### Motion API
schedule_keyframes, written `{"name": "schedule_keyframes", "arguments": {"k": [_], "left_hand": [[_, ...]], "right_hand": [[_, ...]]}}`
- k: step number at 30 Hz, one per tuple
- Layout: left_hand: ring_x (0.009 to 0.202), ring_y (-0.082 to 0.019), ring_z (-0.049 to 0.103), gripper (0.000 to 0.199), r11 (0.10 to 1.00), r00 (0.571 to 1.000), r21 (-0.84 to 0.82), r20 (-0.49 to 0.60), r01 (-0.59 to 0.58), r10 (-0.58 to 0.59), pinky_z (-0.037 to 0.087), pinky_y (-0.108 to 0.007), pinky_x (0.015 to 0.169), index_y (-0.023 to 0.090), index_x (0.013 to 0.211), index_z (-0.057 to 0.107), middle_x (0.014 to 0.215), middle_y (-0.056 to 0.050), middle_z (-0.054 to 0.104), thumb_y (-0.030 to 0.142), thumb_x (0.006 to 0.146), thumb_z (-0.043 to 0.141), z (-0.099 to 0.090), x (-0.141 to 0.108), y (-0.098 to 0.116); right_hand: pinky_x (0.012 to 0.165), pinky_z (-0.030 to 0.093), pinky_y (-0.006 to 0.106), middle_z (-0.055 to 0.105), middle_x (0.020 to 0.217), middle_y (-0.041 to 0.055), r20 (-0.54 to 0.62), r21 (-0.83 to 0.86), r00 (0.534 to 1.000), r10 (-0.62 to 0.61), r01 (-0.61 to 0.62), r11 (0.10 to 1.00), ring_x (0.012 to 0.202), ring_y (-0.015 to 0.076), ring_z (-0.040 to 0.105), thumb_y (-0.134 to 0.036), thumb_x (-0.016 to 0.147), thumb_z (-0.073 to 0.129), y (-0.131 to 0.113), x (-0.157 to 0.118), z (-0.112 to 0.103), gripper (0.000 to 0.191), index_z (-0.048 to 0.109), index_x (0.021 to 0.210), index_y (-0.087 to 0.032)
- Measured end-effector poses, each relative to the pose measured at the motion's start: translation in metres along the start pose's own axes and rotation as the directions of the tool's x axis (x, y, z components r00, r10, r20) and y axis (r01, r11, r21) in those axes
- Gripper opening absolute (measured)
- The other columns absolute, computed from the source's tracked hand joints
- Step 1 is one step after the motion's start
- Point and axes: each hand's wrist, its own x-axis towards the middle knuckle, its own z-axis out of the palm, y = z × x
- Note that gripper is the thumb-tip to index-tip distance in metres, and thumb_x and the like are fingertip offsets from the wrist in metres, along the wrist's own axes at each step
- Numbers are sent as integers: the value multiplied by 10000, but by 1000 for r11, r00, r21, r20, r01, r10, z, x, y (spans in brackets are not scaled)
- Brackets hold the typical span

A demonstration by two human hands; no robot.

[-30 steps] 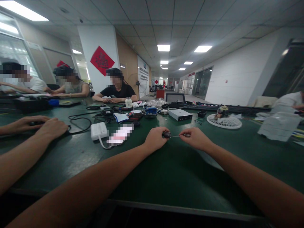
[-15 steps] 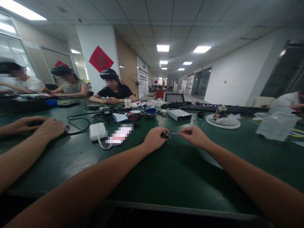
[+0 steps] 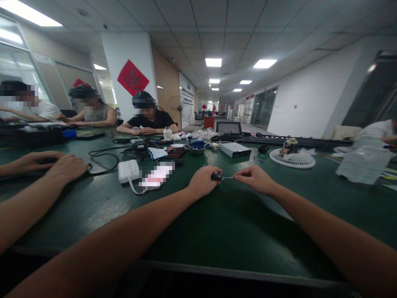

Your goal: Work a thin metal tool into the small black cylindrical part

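Green counter (image 3: pixel 198 244) stretches out before me under the ceiling lights (image 3: pixel 213 62). Near its middle, raised or resting, I can't tell which, the left grip (image 3: pixel 203 181) is closed round a small dark piece (image 3: pixel 218 176). From that, a thin metal rod (image 3: pixel 228 177) runs across to the right grip (image 3: pixel 256 179), which pinches it lightly. To my eye the rod could skid or bend, since so slim a thing is held just at the tips; a sideways push might do it. The dark piece could also twist loose if the left grip slackens.

Farther back, a metal bowl (image 3: pixel 194 152) holds something blue (image 3: pixel 197 144). Left of it stands a glass jar (image 3: pixel 168 133) with pale contents; well to the right sits a small black box (image 3: pixel 263 149) whose inside I can't make out.
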Motion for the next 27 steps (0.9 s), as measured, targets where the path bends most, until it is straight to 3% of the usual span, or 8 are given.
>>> {"name": "schedule_keyframes", "arguments": {"k": [4, 8, 12, 17, 23, 27], "left_hand": [[1004, -235, 677, 372, 1000, 1000, -2, 13, 7, -7, 530, -348, 917, 264, 1147, 727, 1096, -35, 736, 241, 777, 760, 0, -1, 1], [1008, -230, 676, 374, 1000, 1000, -5, 24, -7, 7, 531, -344, 921, 263, 1146, 729, 1099, -35, 735, 240, 774, 763, 3, -1, 1], [1031, -229, 674, 385, 1000, 999, -15, 37, -10, 10, 529, -344, 929, 263, 1166, 724, 1123, -34, 738, 252, 783, 757, 4, -1, 1], [1012, -231, 672, 353, 1000, 1000, 1, -3, -10, 10, 522, -357, 929, 253, 1143, 733, 1104, -35, 741, 232, 791, 744, 2, -1, 1], [1049, -229, 649, 375, 998, 997, 57, -73, -30, 34, 494, -375, 962, 277, 1162, 725, 1128, -21, 729, 148, 812, 690, 0, 0, 3], [1057, -241, 647, 381, 994, 996, 106, -85, 0, 9, 489, -384, 958, 283, 1161, 721, 1136, -26, 726, 151, 804, 704, 1, 1, 2]], "right_hand": [[690, 482, 303, 769, 831, 57, -63, -11, 998, 7, -7, 1000, 738, 203, 666, -392, 855, 634, 0, 0, 0, 299, 810, 955, -171], [591, 426, 285, 728, 719, 31, 21, -13, 1000, 0, 0, 1000, 632, 174, 609, -428, 853, 624, 6, 2, 2, 320, 809, 914, -175], [629, 439, 284, 737, 761, 43, -51, -45, 999, 7, -9, 999, 679, 177, 625, -429, 843, 625, 7, 3, 4, 316, 795, 889, -167], [525, 357, 275, 694, 666, 27, 39, -154, 998, 42, -35, 987, 584, 161, 569, -461, 862, 594, 0, 2, 3, 339, 776, 800, -182], [497, 289, 299, 630, 578, 48, -98, -330, 987, 128, -154, 932, 519, 163, 528, -525, 881, 570, -2, 0, -2, 438, 666, 609, -195], [513, 303, 297, 625, 594, 48, -158, -332, 980, 118, -165, 929, 542, 167, 535, -505, 878, 569, 1, 2, -2, 411, 582, 601, -201]]}}
